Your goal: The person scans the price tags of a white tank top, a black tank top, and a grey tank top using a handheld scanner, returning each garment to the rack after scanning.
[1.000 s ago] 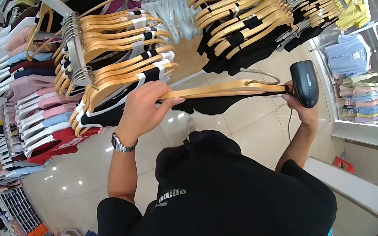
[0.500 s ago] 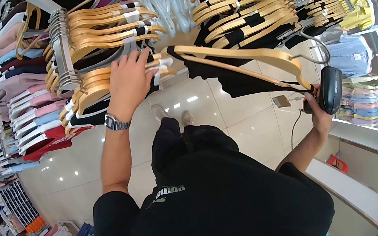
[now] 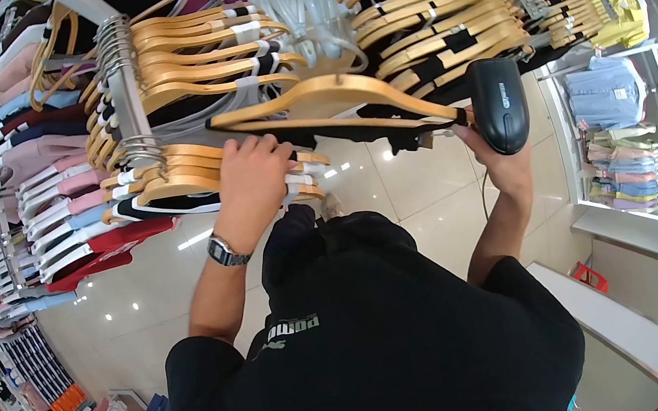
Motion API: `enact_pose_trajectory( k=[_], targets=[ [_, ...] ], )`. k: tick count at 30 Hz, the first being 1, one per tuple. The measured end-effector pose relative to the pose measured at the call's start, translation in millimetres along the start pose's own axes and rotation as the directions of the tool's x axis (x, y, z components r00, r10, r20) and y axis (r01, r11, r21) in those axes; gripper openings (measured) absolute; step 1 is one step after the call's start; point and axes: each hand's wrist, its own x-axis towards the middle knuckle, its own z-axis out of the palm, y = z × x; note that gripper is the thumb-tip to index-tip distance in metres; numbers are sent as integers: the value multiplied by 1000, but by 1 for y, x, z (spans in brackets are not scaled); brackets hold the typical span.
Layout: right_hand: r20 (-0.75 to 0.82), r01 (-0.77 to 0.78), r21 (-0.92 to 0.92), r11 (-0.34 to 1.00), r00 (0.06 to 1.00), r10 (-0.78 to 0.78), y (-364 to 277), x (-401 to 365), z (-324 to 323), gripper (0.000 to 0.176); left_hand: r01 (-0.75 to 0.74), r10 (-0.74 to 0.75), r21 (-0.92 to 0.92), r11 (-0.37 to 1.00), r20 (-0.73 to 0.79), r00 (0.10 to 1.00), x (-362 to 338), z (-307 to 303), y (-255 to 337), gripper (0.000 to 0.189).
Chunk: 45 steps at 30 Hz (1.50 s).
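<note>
My left hand (image 3: 252, 185), with a watch on the wrist, has its fingers curled over the front group of wooden hangers (image 3: 184, 183) on the left rail. In my right hand (image 3: 506, 169) is a black barcode scanner (image 3: 497, 103), its cord hanging below. The same hand also grips the right end of a wooden hanger (image 3: 361, 87) bearing a black garment (image 3: 401, 139). That hanger stretches across in front of me, its left end just above my left hand. Its hook cannot be made out.
Metal rails (image 3: 128, 108) with rows of wooden hangers stand ahead. White-hanger garments (image 3: 58, 198) line the left side. At right are a shelf of folded clothes (image 3: 623, 165) and a white counter (image 3: 620, 331) with a red object (image 3: 589, 277). Below lies tiled floor (image 3: 429, 180).
The hanger with the black garment has moved left and flattened toward the left rail. My right hand and the scanner came up and left; my left hand shifted slightly down and right.
</note>
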Motion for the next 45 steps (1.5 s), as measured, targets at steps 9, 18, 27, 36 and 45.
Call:
enact_pose_trajectory(
  k=[9,18,27,36,45],
  targets=[
    [230,11,-53,999,973,2,-37,46,76,27,-39,41,-79,996,21,999,-3,-3,-4,30],
    [339,115,-87,990,937,-79,-38,85,132,31,-315,273,-536,783,-159,949,-28,-42,-26,30],
    [468,96,-90,991,883,-43,-27,110,162,34,56,-420,-734,677,-324,848,-87,-85,-136,14],
    [615,27,-112,993,787,48,-8,123,193,36,145,-278,-624,768,-120,953,-66,-60,-134,66],
    [712,-45,-129,991,691,124,12,111,211,33,110,-234,-565,818,-153,960,-62,-60,-132,77]
  ],
)
